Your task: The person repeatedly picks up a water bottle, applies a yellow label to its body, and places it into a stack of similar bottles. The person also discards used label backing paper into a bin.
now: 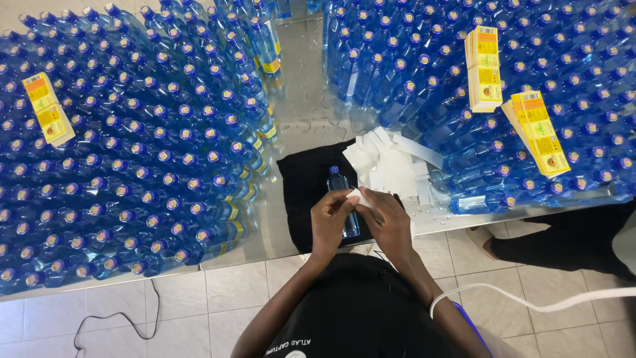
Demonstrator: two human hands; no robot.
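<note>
Lying between both hands' grip: blue bottle.

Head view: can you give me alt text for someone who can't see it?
Both hands, left hand and right hand, hold a blue bottle and a white strip over a black cloth, between masses of blue bottles.

Both hands close together, fingers apparently curled.
</note>
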